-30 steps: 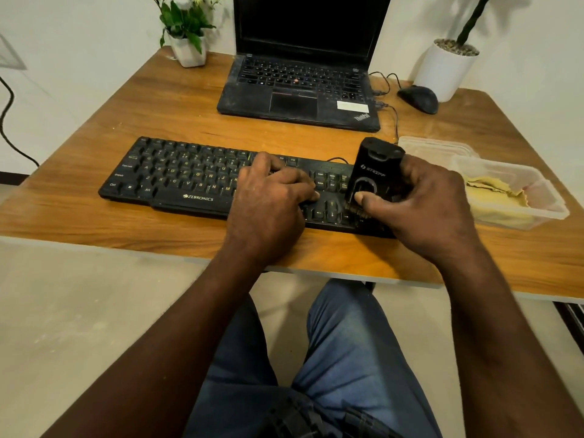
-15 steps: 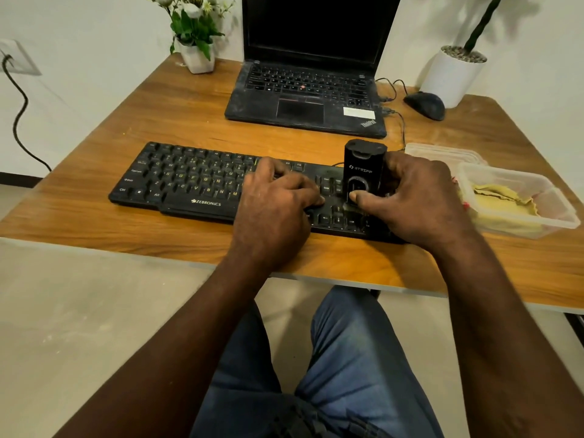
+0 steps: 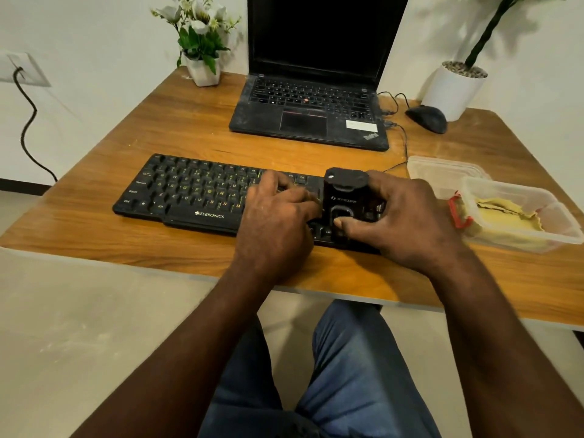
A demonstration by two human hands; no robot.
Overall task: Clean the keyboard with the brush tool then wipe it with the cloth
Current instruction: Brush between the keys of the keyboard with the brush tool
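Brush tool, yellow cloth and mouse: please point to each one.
brush tool (image 3: 344,197), head view, its black front face.
yellow cloth (image 3: 505,216), head view, its top fold.
mouse (image 3: 426,118), head view, its rounded top.

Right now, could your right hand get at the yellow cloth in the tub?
Probably yes: the cloth lies in an open tub beside the right hand, but that hand grips the brush tool.

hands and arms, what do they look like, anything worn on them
The left hand and the right hand are bare: no gloves, no watch or bracelet in view. The left forearm and right forearm show no sleeves. Blue jeans below.
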